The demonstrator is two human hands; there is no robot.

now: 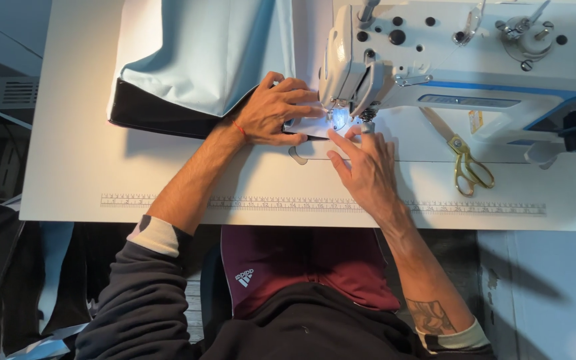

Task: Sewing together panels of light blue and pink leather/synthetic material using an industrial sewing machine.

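We press our left hand [276, 109] flat on the pale fabric [201, 53], right hand [365, 163] unclenched beside the needle [339, 117]; fingertips should stay clear.

Gold-handled scissors [465, 160] lay on the white table [75, 167] at about three o'clock, just below the machine's arm. A ruler strip [321, 204] ran along the table's near edge at six. A grey vented box [13, 97] sat off at nine.
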